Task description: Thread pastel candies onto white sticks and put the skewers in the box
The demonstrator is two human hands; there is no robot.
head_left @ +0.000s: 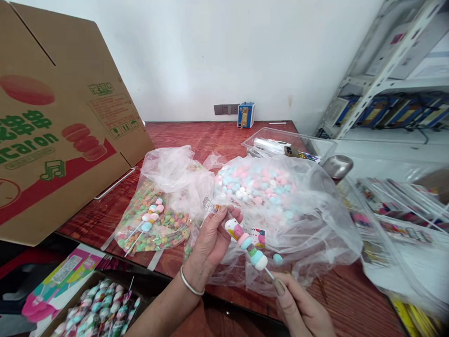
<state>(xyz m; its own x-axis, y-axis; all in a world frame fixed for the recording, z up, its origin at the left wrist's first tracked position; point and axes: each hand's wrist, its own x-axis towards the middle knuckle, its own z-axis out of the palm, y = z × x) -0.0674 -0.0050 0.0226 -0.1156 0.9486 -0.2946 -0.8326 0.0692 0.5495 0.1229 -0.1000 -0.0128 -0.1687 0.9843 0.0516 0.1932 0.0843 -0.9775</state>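
My left hand (210, 243), with a bracelet on the wrist, pinches the top end of a marshmallow skewer (247, 243) strung with pink, blue and white pieces. My right hand (301, 306) grips the stick at the skewer's lower end. Both hands are over a clear plastic bag (277, 201) full of pink, blue and white marshmallows. To the left lies a second bag of colourful candy rings (154, 224) with finished skewers (149, 217) resting on top.
A big cardboard carton (59, 121) leans at the left on the red wooden table (210, 135). A clear tray (280, 142) sits behind the bags. Wrappers fill a clear bin (396, 220) at right. A box of wrapped skewers (98, 309) sits below the table edge.
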